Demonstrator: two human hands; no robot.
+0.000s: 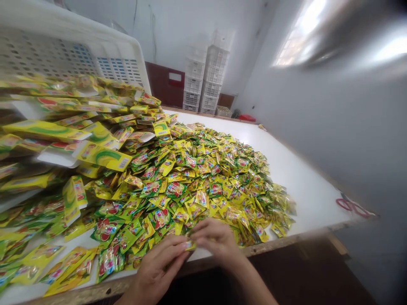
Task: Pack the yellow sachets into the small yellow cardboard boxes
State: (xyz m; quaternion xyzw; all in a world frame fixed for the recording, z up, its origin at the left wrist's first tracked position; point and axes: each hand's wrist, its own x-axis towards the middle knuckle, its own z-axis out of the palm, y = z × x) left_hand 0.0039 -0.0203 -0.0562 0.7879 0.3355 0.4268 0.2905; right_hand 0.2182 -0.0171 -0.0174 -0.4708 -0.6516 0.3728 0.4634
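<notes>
A large heap of small yellow-green sachets (203,178) covers the white table (305,182). At its near edge my left hand (159,267) and my right hand (216,241) meet, fingers curled together round a small yellow sachet (190,245) pinched between the fingertips of both. Flat yellow cartons (101,154) lie stacked and scattered over the left part of the table.
A white perforated plastic crate (79,55) stands at the back left behind the cartons. More white crates (206,80) are stacked against the far wall. Red-handled scissors (351,206) lie near the table's right corner. A grey wall runs along the right.
</notes>
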